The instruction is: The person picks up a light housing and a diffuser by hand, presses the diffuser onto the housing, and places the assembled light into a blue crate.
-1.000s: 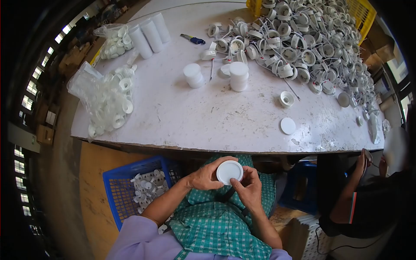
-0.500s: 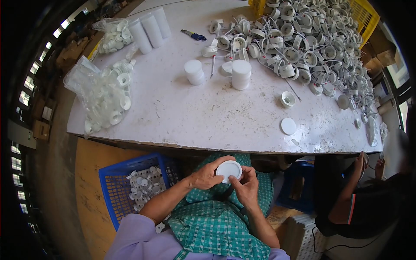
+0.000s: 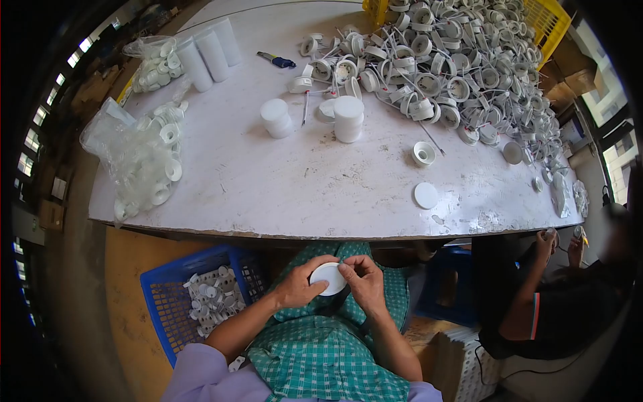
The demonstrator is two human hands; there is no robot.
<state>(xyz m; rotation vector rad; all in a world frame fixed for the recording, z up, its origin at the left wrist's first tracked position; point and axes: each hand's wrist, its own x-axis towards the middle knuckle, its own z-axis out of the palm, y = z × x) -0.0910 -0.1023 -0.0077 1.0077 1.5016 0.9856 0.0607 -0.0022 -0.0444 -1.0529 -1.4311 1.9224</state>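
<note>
Over the lap, a white round lid (image 3: 327, 279) is held in front of the green checked apron. My left hand (image 3: 295, 287) grips its left side, with the thumb lying across its face. At the upper right rim, my right hand (image 3: 366, 285) is closed, thumb and fingers pinched against the edge. Whether a smaller part is between those fingertips cannot be made out. On the table nearest the hands lie a flat white disc (image 3: 425, 195) and a white ring-shaped cap (image 3: 423, 154).
White discs stand in two stacks (image 3: 276, 118) (image 3: 348, 120) on the table (image 3: 234, 194). Behind are a utility knife (image 3: 276, 60) and a large heap of wired white housings (image 3: 449, 67). Bagged parts (image 3: 144, 157) lie left. A blue basket (image 3: 157, 315) sits below; a co-worker (image 3: 562, 315) works right.
The lid has tilted and its face is turned differently. My right hand's thumb has moved from the lid's face to its upper right rim. The view has shifted slightly.
</note>
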